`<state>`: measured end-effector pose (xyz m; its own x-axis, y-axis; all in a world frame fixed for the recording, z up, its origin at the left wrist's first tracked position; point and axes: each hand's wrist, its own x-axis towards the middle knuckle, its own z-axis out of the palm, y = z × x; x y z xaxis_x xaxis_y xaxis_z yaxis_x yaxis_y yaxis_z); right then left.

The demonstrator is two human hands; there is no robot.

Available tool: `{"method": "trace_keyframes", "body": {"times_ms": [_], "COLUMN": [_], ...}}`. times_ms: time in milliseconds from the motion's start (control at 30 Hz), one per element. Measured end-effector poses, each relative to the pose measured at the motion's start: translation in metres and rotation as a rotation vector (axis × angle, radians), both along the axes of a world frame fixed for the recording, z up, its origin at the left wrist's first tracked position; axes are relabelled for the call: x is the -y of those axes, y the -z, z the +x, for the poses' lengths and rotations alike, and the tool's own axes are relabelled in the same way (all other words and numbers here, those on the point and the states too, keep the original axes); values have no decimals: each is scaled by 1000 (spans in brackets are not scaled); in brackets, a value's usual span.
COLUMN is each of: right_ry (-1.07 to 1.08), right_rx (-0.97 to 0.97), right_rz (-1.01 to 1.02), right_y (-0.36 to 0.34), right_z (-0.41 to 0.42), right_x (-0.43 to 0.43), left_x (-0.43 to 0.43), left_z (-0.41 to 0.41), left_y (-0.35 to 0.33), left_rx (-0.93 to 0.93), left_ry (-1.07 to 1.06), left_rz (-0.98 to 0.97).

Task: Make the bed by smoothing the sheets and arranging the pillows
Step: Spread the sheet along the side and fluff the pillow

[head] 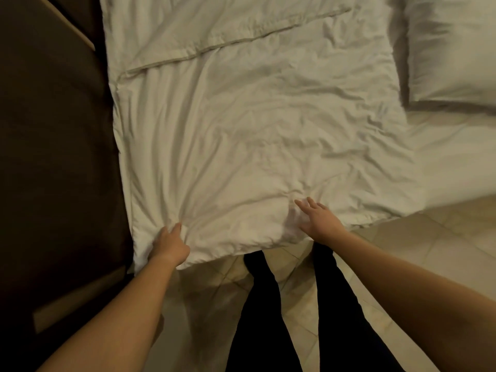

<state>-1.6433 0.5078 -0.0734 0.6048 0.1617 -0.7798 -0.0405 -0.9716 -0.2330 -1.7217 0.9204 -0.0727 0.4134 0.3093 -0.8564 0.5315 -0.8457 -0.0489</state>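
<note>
No legible writing. White duvet (255, 130) spread over bed, long axis near to far, near edge overhanging tiled floor (429, 251). Left hand (169, 245) pinching duvet at near-left corner. Right hand (316, 218) flat, fingers spread, on near edge. Pillow (451, 49) far right.

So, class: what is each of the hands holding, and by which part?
The left hand pinches the white duvet near its lower left corner. The right hand holds nothing; it lies open and flat on the duvet's near edge.

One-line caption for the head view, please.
Left hand grips the white duvet edge, right hand flat on it; pillow upper right.
</note>
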Motion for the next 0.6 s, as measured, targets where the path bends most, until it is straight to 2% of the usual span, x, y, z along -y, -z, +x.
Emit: {"method": "trace_keyframes", "body": {"times_ms": [100, 267, 600], "right_ry": [69, 94, 214], "right_rx": [10, 146, 444], "right_rz": [-49, -119, -33], "right_y": [-25, -82, -199], "right_z": [-4, -6, 5], "right_x": [15, 41, 97], "left_x": [16, 54, 149], "left_z": [13, 32, 81], "left_y": [-20, -70, -188], "left_rx": [88, 242, 400], "left_ry": [9, 70, 181], "left_rz": [-20, -58, -88]}}
